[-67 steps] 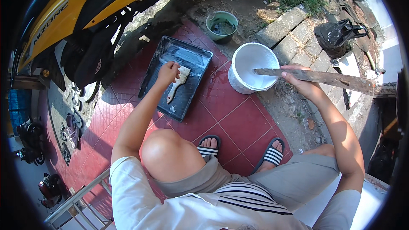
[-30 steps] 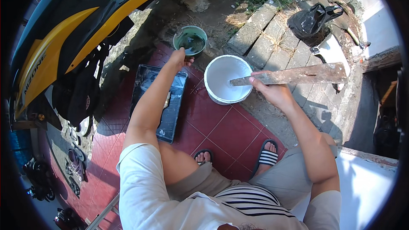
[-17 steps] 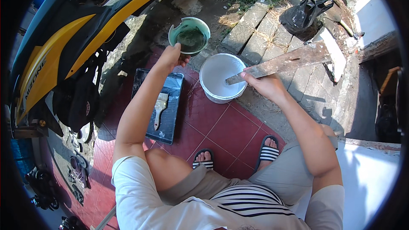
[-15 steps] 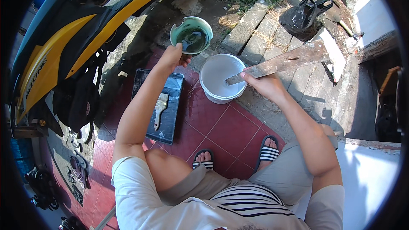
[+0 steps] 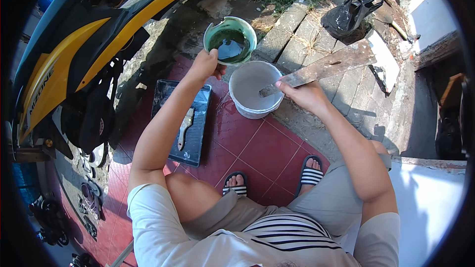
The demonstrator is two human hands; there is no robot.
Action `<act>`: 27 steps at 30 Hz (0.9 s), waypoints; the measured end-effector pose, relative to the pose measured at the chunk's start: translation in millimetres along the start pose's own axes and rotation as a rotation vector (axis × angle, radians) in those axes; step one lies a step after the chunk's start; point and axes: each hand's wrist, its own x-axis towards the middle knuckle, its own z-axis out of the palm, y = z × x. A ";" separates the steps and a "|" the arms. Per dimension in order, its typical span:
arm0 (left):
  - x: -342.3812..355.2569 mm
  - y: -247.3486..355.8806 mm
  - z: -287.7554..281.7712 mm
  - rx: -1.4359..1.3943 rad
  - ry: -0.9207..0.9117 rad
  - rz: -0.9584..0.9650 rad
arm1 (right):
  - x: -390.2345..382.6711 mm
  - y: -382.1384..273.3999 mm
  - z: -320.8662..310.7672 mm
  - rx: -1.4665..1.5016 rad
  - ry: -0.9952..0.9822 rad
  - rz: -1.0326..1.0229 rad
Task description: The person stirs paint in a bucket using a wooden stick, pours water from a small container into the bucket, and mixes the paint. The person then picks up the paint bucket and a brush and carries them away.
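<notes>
My left hand [image 5: 208,65] grips the rim of a pale green plastic bowl [image 5: 249,30], whose edge is chipped. Dark, shiny liquid [image 5: 230,45] lies inside it. The bowl is held just beyond and left of a white bucket [image 5: 253,111], slightly tilted. In my right hand [image 5: 308,95] is a worn wooden plank [image 5: 336,68]. Its lower end reaches into the bucket, over whitish contents. A black paint tray [image 5: 194,141] rests left of the bucket, with a paintbrush [image 5: 186,124] lying in it, partly behind my left forearm.
A yellow and black motorcycle [image 5: 69,64] fills the left side, with shoes [image 5: 91,202] near it. Beyond the bucket lie paving blocks [image 5: 292,24], a black plastic bag [image 5: 346,17] and a white broken board [image 5: 386,64]. My sandalled feet [image 5: 235,183] rest on red tiles.
My left hand has brought the green bowl to the right, closer to the bucket. The plank and my right hand stay at nearly the same place.
</notes>
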 end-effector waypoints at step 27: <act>-5.1 1.5 16.9 0.131 0.026 0.084 | 0.5 2.5 -3.9 -0.069 -0.012 -0.023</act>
